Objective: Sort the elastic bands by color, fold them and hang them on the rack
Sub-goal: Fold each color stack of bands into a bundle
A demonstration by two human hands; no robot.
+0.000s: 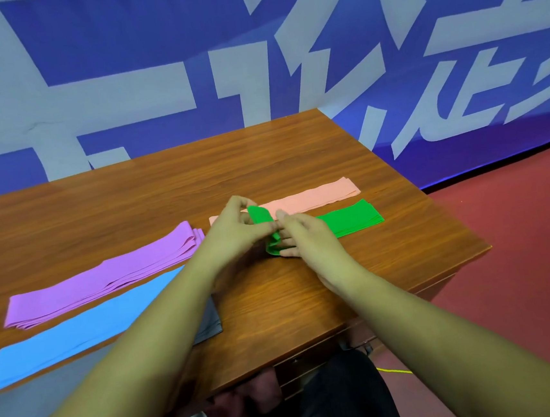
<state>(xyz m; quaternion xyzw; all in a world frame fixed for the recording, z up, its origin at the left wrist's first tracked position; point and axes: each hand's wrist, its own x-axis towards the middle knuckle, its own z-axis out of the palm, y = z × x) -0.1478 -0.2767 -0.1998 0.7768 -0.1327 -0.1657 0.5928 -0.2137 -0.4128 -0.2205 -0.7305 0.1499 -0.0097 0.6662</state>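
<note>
Purple bands (pixel 105 275), blue bands (pixel 77 328) and grey bands (pixel 33 403) lie in long, roughly parallel stacks on the left of the wooden table (pixel 295 152). Just right of them, the left hand (pixel 235 229) pinches the turned-up end of the green band (pixel 352 221) between thumb and curled fingers. The right hand (pixel 306 235) meets it there with fingers nearly straight, the fold lapping their tips. From both hands the green band's long axis runs off to the right, so the right arm lies along it and is nearer the free end. Pink bands (pixel 316 197) lie just beyond, almost touching. The free end stops short of the table's right edge, and bare wood lies nearer the person. No rack is in view.
</note>
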